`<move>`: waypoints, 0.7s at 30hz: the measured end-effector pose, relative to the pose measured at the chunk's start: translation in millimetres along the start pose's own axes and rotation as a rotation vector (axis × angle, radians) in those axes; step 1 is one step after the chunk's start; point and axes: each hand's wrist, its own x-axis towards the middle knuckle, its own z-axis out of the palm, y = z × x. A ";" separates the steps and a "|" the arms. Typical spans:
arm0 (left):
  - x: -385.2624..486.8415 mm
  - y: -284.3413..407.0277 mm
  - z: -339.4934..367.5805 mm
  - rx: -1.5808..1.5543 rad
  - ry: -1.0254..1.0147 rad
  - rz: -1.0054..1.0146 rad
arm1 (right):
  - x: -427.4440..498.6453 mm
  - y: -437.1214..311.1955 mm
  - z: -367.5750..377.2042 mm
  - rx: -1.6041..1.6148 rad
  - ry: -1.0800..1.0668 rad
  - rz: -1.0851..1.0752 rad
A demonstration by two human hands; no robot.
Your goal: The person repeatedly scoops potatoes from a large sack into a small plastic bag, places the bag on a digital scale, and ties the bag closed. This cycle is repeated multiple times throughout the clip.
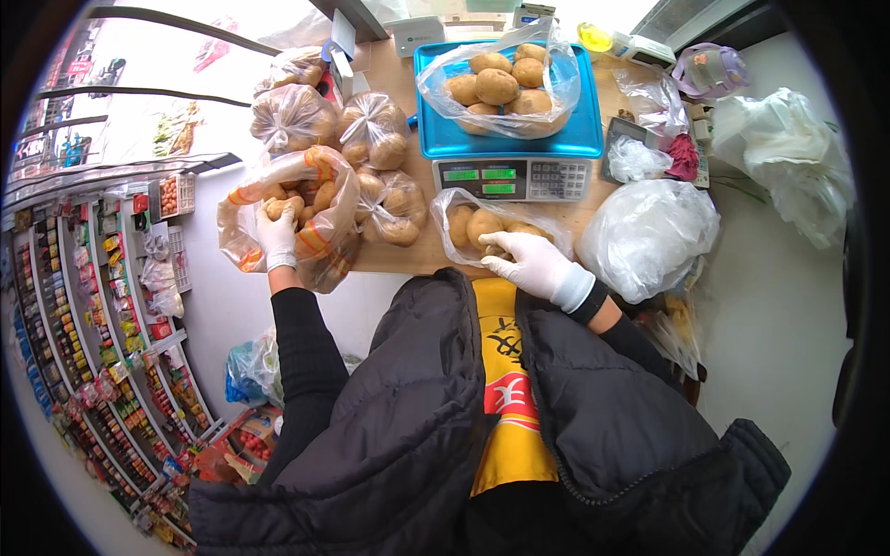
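My left hand (277, 240), in a white glove, reaches into an orange-patterned clear plastic bag (327, 240) of potatoes. Its fingers are closed on a potato (281, 207) near the bag's mouth. My right hand (539, 267), also gloved, is over a smaller open clear bag (560, 233) in front of the scale. Potatoes (483, 224) show inside it, and something brown lies between the bent fingers; whether they grip it is unclear. On the blue pan (511, 147) of a digital scale (514, 181) stands an open clear bag (567, 90) filled with several potatoes (497, 86).
Tied bags of potatoes (375, 132) crowd the wooden table (386, 260) left of the scale. To the right are a bundle of clear plastic bags (650, 233), a calculator (619, 135) and a lilac-handled jug (709, 69). Shelves of packaged goods (104, 299) line the left side.
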 end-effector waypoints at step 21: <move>3.7 -15.9 9.7 -0.103 -0.067 -0.043 | -3.3 -3.3 5.6 -0.019 0.000 0.015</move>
